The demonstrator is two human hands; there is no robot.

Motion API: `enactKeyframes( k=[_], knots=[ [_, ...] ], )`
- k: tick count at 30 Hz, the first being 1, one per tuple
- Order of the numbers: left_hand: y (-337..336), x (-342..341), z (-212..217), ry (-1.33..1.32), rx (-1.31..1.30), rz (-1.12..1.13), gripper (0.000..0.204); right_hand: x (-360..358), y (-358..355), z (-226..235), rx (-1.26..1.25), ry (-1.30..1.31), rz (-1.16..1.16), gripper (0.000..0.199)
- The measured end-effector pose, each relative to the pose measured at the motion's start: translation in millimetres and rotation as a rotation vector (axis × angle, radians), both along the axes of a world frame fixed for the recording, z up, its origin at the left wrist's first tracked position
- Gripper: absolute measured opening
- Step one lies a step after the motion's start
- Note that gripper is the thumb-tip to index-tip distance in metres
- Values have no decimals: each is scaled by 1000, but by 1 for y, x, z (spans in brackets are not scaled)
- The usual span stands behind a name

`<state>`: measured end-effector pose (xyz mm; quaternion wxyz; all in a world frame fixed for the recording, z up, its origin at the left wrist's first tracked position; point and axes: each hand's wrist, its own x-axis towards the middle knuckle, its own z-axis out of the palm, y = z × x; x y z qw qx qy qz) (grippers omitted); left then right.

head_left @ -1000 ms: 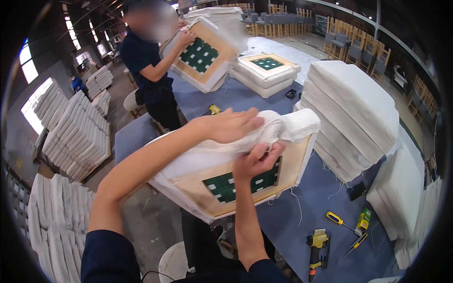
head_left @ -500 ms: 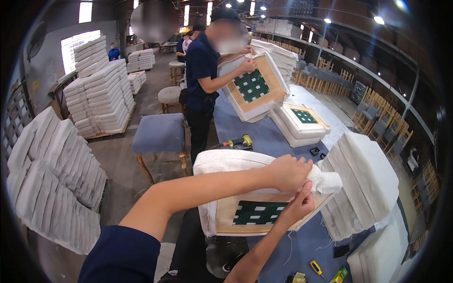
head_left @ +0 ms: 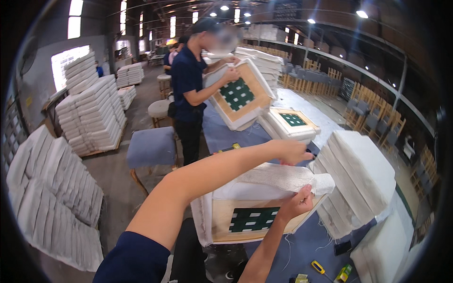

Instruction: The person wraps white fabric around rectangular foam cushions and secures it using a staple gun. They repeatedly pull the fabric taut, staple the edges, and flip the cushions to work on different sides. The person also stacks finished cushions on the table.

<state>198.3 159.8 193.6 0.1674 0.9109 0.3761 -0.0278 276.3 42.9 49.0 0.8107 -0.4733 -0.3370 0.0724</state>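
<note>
A seat cushion (head_left: 245, 210) stands on edge on the blue table (head_left: 306, 245), its wooden frame and green webbing facing me, white fabric wrapped over its top. My left hand (head_left: 290, 151) reaches over the top edge and presses on the fabric at the far side. My right hand (head_left: 297, 203) pinches the white fabric at the cushion's upper right corner.
A person in a dark shirt (head_left: 188, 94) across the table holds another cushion (head_left: 240, 96) up. More cushions lie flat (head_left: 290, 123). A tall stack of white cushions (head_left: 361, 181) stands at right. Hand tools (head_left: 321, 269) lie near the table's front. A padded stool (head_left: 151, 148) and cushion stacks (head_left: 89, 118) stand left.
My view has swung left and up, showing more of the hall. My left hand has slid right along the cushion's top edge. My right hand stays at the fabric corner.
</note>
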Motion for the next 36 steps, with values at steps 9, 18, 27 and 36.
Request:
enactKeyframes(
  k=[9, 18, 27, 36],
  knots=[
    [-14, -16, -36, -177, -397, 0, 79, -14, 35, -32, 377, 22, -142, 43],
    [-39, -33, -43, -21, 324, -70, 51, -7, 54, -33, 474, -54, -139, 29],
    [-24, -2, -76, 32, 828, -259, 48, 66, -10, -101, 147, -484, 208, 36],
    [-37, -10, -84, -75, 780, -152, 63, 218, -308, -270, -1414, -533, -614, 73]
  ],
)
